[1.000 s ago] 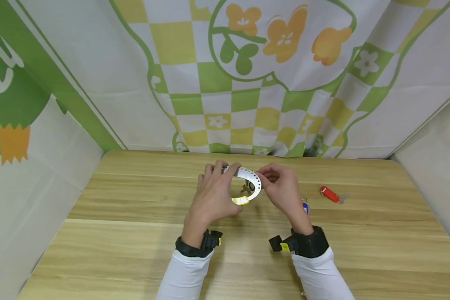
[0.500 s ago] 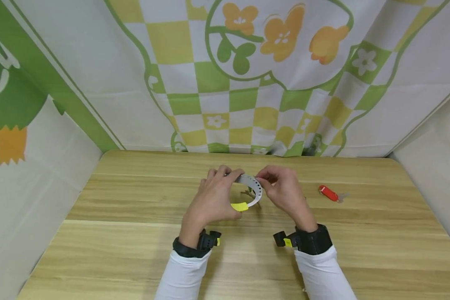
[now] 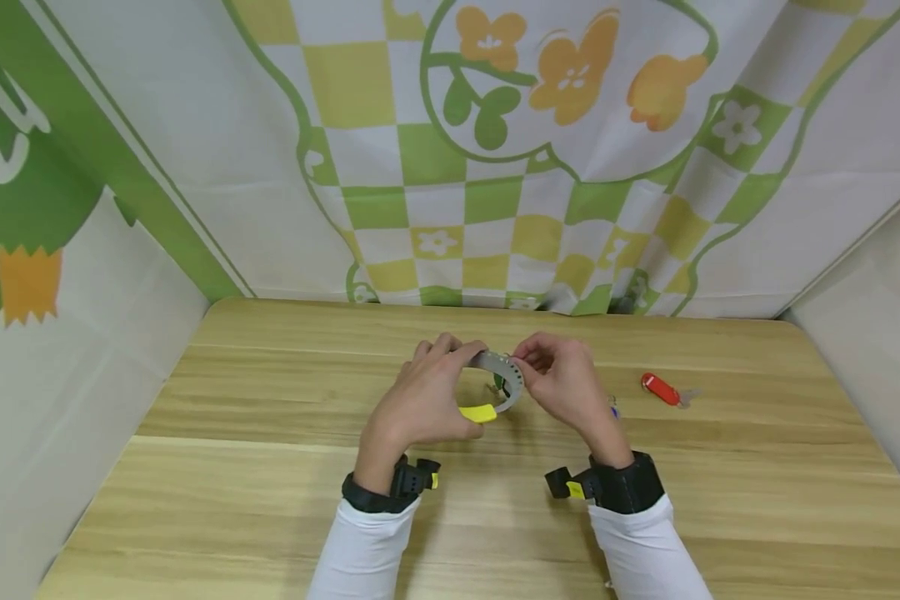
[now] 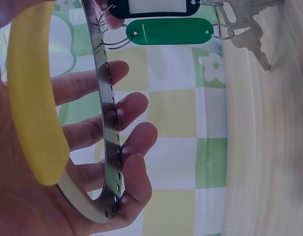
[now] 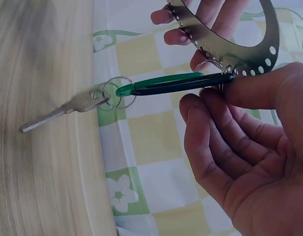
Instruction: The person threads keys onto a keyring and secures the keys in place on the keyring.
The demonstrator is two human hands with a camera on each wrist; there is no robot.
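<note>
A curved metal key holder [image 4: 106, 113] with a row of holes and a yellow handle [image 4: 33, 98] is gripped by my left hand [image 3: 420, 404]. Its fingers curl round the metal strip. Two key tags, one green [image 4: 171, 31] and one dark [image 4: 159, 7], hang by small rings at the strip, with keys [image 5: 85, 102] dangling from their other ends. My right hand [image 3: 562, 387] pinches at the dark tag's ring, right against the strip's edge. Whether that ring passes through a hole is hidden by the thumb.
On the wooden table [image 3: 270, 500], a red key tag [image 3: 660, 389] with a key lies to the right. A blue tag [image 3: 614, 412] shows partly behind the right wrist. A checked curtain [image 3: 487, 200] hangs along the table's back edge.
The key holder has tilted and sunk slightly, so its strip looks greyer. My right hand stays at the strip's edge, still pinching. The red tag lies as before.
</note>
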